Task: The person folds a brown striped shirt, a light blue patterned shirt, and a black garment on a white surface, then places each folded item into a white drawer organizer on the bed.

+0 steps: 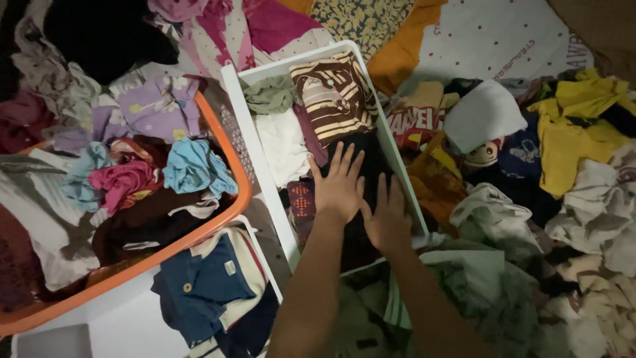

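At the centre of the frame a white rectangular bin (258,146) holds folded clothes: a brown-and-cream striped shirt (334,96), a soft white piece (283,146) and a dark garment (361,199). The left hand (339,187) and right hand (386,221) lie flat and open, side by side, pressing on the dark garment. At left, an orange basket (228,212) brims with crumpled fabrics.

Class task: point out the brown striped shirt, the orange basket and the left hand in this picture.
Brown striped shirt (334,99), head view, middle of the folded front.
Orange basket (228,149), head view, right-hand rim.
Left hand (338,189), head view, back of the hand, flat on dark clothing.
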